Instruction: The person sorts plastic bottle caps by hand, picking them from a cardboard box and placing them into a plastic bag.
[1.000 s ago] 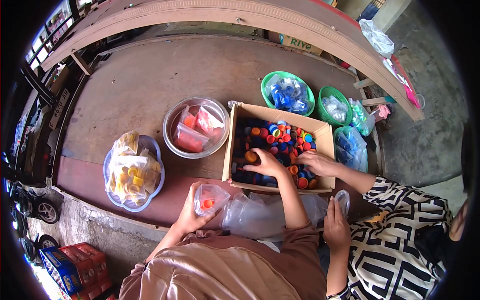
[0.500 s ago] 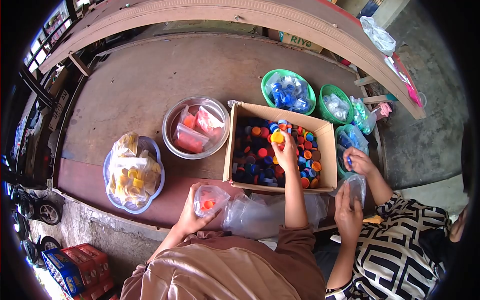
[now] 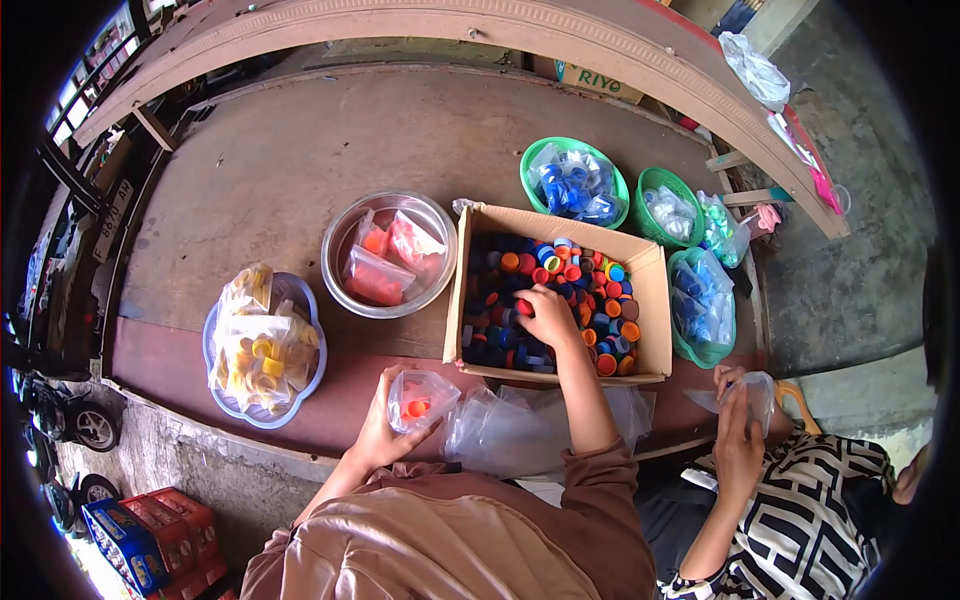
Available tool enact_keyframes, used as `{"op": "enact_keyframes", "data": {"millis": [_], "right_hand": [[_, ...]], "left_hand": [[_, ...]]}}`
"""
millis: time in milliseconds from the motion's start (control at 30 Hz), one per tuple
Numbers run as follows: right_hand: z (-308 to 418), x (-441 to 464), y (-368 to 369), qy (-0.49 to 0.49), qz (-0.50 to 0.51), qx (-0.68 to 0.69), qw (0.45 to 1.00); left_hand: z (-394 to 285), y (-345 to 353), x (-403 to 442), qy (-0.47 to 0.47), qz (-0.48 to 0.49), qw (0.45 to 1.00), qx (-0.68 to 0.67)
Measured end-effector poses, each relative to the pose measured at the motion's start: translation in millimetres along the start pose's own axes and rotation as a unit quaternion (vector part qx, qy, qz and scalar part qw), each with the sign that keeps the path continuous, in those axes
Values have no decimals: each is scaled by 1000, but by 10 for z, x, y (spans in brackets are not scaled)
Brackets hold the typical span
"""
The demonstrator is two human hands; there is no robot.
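My left hand (image 3: 384, 417) is closed around a clear plastic bag (image 3: 440, 392) with a few orange-red bottle caps (image 3: 416, 408) inside. Over the cardboard box (image 3: 659, 300), my right hand (image 3: 552, 318) reaches down among loose bottle caps (image 3: 612, 310) of many colours. A red bottle cap (image 3: 524, 307) is at its fingertips, pinched between thumb and fingers. A yellow cap (image 3: 552, 265) lies among the others above that hand. Flat clear bags (image 3: 520, 430) are spread between the box and my body.
A steel bowl (image 3: 337, 280) with bagged red caps and a lilac basin (image 3: 318, 365) with bagged yellow caps stand left. Green baskets (image 3: 625, 205) of bagged caps line the right. A co-worker's hands (image 3: 738, 435) hold a clear bag. A raised wooden beam (image 3: 400, 28) spans the far side.
My right hand has let go of the yellow cap and moved down and left to a red one. My left hand stays put. The co-worker's hands have moved right, towards their body.
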State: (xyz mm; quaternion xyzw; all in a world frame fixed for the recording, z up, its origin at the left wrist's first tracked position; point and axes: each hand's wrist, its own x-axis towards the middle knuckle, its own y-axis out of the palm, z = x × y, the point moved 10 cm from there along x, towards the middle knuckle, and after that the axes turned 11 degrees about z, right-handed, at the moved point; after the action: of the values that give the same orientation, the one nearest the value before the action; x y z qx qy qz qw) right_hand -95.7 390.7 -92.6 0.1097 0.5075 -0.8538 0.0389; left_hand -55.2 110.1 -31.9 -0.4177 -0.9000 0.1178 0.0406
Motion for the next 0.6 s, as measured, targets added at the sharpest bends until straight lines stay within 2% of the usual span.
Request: {"op": "enact_keyframes", "data": {"millis": [33,100,133,167,233,267,367,467,567,600], "right_hand": [[-101,17,-44,-34,-61,40,997],[-115,-78,-383,-33,-189,68,979],[-276,-122,-412,17,-184,159,970],[-293,-162,-517,19,-226,130,965],[-508,-188,-507,94,-217,171,956],[-465,-224,-559,81,-240,172,952],[-429,-197,-538,91,-193,180,960],[-274,-329,-694,85,-303,9,949],[230,-392,-717,-12,-337,-148,930],[284,-273,-635,-58,-267,-34,961]], "left_hand": [[2,-8,-4,-2,-1,1000,3],[-17,-25,-7,9,-7,1000,8],[-25,-35,-10,14,-10,1000,10],[-12,-44,-16,10,-13,1000,9],[16,-53,-27,1,-16,1000,5],[6,-54,-27,3,-14,1000,5],[-21,-47,-14,9,-7,1000,4],[-26,-40,-6,13,-10,1000,5],[-35,-48,-10,20,-21,1000,11],[-27,-39,-6,18,-20,1000,14]]}}
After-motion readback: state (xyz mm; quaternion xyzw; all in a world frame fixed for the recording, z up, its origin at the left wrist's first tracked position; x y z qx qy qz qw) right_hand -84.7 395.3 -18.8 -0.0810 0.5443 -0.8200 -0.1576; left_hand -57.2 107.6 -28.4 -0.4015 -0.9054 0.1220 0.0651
